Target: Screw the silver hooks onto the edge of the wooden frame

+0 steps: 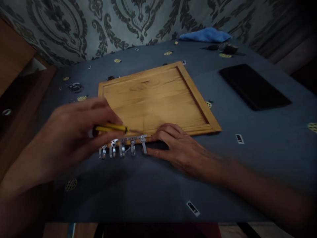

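A framed wooden board [148, 96] lies on the blue-grey tablecloth. Along its near edge, at the left, runs a metal rack with several silver hooks [133, 145]. My left hand [84, 129] is closed around a yellow screwdriver [111, 127], whose blurred shaft points right, just above the right end of the rack. My right hand [173, 145] rests at the board's near edge, its fingers bent over the frame and its thumb by the rightmost hook; whether it pinches the edge or a small part there is hidden.
At the right lies a black tablet-like slab [255, 86]. A blue cloth [205, 35] and a dark tool [228, 48] sit at the back right. Small metal pieces [75, 87] are left of the board. A brown wooden cabinet [15, 56] stands at the far left.
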The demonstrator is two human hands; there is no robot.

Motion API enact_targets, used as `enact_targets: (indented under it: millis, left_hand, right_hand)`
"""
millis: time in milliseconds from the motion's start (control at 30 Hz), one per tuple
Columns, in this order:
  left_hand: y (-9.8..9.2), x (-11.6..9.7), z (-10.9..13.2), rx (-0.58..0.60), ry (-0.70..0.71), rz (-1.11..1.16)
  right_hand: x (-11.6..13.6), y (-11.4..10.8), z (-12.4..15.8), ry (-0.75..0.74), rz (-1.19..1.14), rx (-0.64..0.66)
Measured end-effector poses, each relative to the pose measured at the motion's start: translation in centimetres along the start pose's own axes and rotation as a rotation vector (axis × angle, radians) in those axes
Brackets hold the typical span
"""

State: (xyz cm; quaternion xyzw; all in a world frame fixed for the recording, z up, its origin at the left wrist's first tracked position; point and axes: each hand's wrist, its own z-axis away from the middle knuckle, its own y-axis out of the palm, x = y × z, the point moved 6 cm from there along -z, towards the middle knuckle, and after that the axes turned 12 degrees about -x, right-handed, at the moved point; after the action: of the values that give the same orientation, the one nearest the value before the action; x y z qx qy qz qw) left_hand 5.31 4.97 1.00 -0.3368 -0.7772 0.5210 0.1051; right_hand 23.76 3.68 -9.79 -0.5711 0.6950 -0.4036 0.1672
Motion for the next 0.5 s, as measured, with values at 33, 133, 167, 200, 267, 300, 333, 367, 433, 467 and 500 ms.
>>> enact_targets:
  millis: [33, 133, 167, 200, 267, 300, 333, 367, 433, 467, 500]
  left_hand:
    - [0.3, -0.3, 0.1, 0.061, 0.024, 0.037]
    - [-0.3, 0.0, -0.1, -0.015, -0.027, -0.032]
    - [-0.6, 0.1, -0.2, -0.058, -0.04, -0.058]
    - [-0.6, 0.0, -0.2, -0.055, -0.03, -0.051]
    - [-0.1, -0.5, -0.1, 0.037, 0.028, 0.026]
    - [0.1, -0.8, 0.0, 0.085, 0.059, 0.056]
    - [0.0, -0.9, 0.0, 0.074, 0.057, 0.052]
    - [-0.3, -0.7, 0.0, 0.026, 0.02, 0.017]
    - [-1.1, -0.4, -0.1, -0.103, -0.054, -0.03]
    - [-1.0, -0.4, 0.0, -0.095, -0.058, -0.013]
    - [-0.8, -0.6, 0.0, -0.051, -0.043, 0.03]
  right_hand:
    - [0.0, 0.0, 0.0, 0.003, -0.001, -0.004]
    - [-0.1, 0.0, 0.1, 0.006, -0.01, 0.003]
    - [-0.1, 0.0, 0.1, 0.004, -0.009, 0.004]
    - [-0.1, 0.1, 0.1, -0.001, -0.006, 0.001]
    - [-0.1, 0.1, 0.1, -0.006, -0.004, -0.008]
    - [-0.1, 0.0, 0.1, -0.007, -0.007, -0.015]
    - [-0.1, 0.0, 0.1, -0.007, -0.012, -0.017]
    - [-0.1, 0.0, 0.1, -0.006, -0.017, -0.016]
    - [-0.1, 0.0, 0.1, -0.002, -0.018, -0.012]
    - [-0.1, 0.0, 0.0, 0.0, -0.018, -0.005]
    - [-0.1, 0.1, 0.0, 0.002, -0.018, 0.002]
